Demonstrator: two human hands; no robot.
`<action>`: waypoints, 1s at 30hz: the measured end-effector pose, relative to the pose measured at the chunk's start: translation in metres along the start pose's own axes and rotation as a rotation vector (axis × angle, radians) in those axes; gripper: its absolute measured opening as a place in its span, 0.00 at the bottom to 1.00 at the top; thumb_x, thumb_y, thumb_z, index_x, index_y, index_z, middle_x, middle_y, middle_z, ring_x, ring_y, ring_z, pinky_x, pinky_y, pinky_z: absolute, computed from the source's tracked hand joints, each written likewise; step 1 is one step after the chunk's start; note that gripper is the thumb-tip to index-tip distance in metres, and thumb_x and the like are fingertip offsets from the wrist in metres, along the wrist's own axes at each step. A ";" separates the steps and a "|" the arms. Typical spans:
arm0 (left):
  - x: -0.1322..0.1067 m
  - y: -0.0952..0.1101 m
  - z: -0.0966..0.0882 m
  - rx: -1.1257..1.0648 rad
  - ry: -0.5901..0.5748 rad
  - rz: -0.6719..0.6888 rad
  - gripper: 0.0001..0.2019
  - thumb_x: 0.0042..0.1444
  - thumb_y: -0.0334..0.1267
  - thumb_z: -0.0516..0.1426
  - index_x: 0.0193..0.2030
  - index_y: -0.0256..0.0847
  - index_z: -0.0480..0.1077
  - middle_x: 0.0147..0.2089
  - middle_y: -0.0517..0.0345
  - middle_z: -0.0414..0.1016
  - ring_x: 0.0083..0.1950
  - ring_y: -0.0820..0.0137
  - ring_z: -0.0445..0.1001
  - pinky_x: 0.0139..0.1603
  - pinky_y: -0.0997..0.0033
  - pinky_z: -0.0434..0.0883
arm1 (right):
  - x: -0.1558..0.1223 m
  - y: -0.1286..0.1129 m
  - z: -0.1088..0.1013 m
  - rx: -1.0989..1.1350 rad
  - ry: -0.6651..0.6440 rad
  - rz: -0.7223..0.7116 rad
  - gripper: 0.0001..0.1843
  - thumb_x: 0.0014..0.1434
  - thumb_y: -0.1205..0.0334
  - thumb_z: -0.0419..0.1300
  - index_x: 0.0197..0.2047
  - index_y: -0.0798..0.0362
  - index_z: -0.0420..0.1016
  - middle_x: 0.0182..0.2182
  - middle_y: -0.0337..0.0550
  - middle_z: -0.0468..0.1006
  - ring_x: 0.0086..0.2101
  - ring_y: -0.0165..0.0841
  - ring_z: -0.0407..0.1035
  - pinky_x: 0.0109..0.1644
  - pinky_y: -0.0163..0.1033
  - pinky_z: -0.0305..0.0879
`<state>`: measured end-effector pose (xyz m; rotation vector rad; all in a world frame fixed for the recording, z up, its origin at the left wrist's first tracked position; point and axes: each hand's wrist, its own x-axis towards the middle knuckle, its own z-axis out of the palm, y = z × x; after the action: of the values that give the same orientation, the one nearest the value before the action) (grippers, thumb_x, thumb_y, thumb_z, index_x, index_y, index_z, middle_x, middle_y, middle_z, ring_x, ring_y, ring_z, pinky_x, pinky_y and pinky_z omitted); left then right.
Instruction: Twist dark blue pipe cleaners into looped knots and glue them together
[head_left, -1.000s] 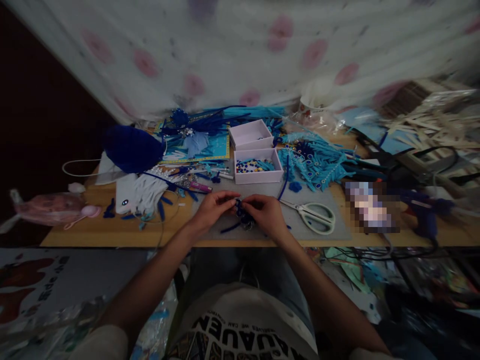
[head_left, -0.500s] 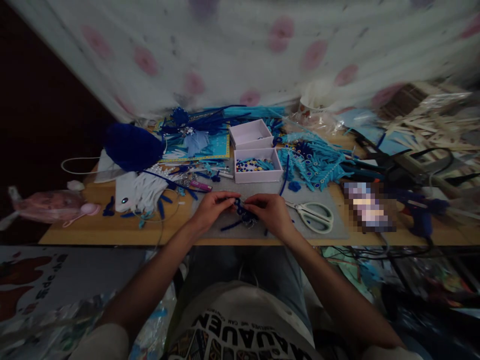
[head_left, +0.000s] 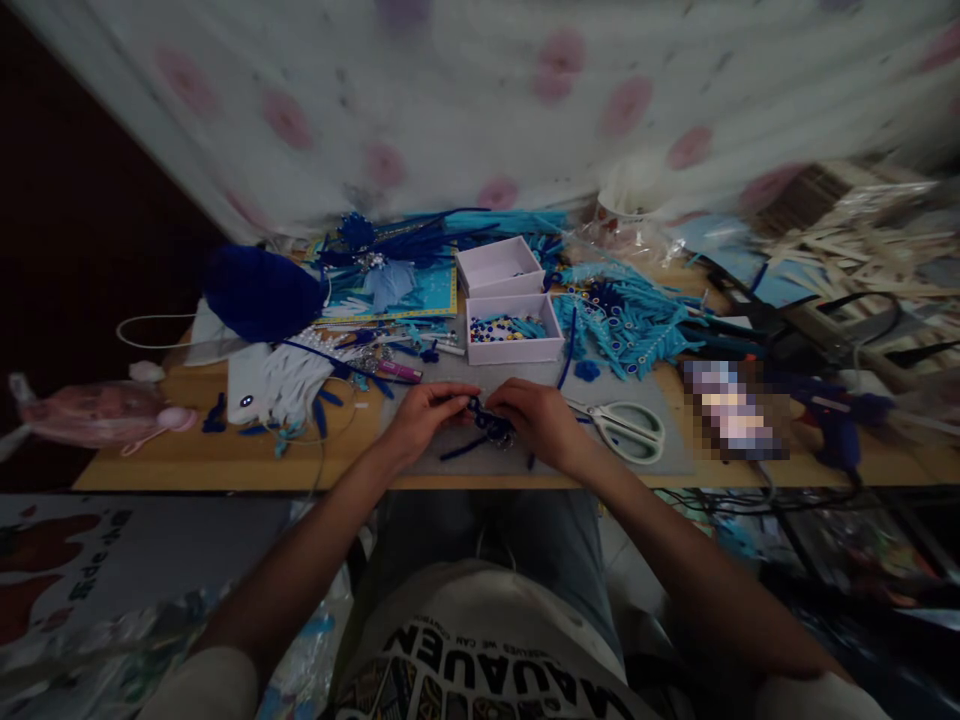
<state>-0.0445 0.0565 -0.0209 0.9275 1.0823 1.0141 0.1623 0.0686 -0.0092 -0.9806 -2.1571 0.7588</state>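
Observation:
Between my two hands is a dark blue fuzzy craft piece (head_left: pixel 491 426) that looks made of bent pipe cleaner, with something shiny at its lower side. My left hand (head_left: pixel 425 418) pinches its upper left end between thumb and fingers. From the other side my right hand (head_left: pixel 536 415) pinches it, its fingertips partly covering the piece. Under both hands is a grey mat (head_left: pixel 442 462). A short dark blue pipe cleaner (head_left: pixel 463 448) lies just below my left fingers. White-handled scissors (head_left: pixel 634 432) rest on the mat right of my right hand.
Behind the hands stands a white box (head_left: pixel 516 348) of beads, with another white box (head_left: pixel 501 268) behind it. Light-blue fuzzy pieces (head_left: pixel 637 325) are heaped to the right, near a pixelated phone (head_left: pixel 735 408) and a blue glue gun (head_left: pixel 836 415). A dark blue bundle (head_left: pixel 262 292) sits left.
My right hand has shifted slightly left and turned a little over the blue piece. My left hand keeps its pinch. The whole view has moved slightly.

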 end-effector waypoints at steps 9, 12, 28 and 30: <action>0.001 -0.001 0.000 -0.034 0.009 -0.015 0.16 0.41 0.40 0.73 0.38 0.40 0.84 0.33 0.56 0.82 0.30 0.72 0.76 0.38 0.68 0.76 | 0.006 0.008 0.000 0.013 -0.067 -0.091 0.13 0.65 0.67 0.57 0.39 0.49 0.83 0.36 0.44 0.83 0.37 0.36 0.76 0.45 0.38 0.69; 0.001 -0.001 -0.001 -0.043 0.003 -0.017 0.16 0.41 0.40 0.72 0.39 0.39 0.84 0.33 0.56 0.81 0.30 0.72 0.76 0.38 0.68 0.76 | 0.005 0.007 0.001 0.083 -0.034 -0.062 0.12 0.64 0.66 0.58 0.37 0.49 0.84 0.35 0.44 0.84 0.36 0.36 0.77 0.44 0.38 0.70; 0.000 0.002 0.000 -0.023 -0.018 -0.017 0.17 0.42 0.42 0.73 0.39 0.39 0.84 0.33 0.56 0.81 0.31 0.73 0.74 0.39 0.69 0.74 | -0.007 0.008 0.007 0.511 -0.040 0.330 0.09 0.52 0.58 0.69 0.37 0.46 0.88 0.35 0.38 0.88 0.36 0.41 0.81 0.45 0.44 0.77; 0.002 0.003 0.001 -0.029 0.003 -0.013 0.18 0.42 0.42 0.73 0.41 0.40 0.84 0.33 0.57 0.81 0.31 0.73 0.74 0.38 0.70 0.74 | -0.007 0.007 0.008 0.511 -0.024 0.334 0.09 0.52 0.57 0.69 0.37 0.46 0.88 0.34 0.38 0.88 0.35 0.40 0.81 0.43 0.42 0.77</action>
<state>-0.0438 0.0588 -0.0183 0.8951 1.0721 1.0177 0.1630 0.0653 -0.0212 -1.0573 -1.6971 1.4007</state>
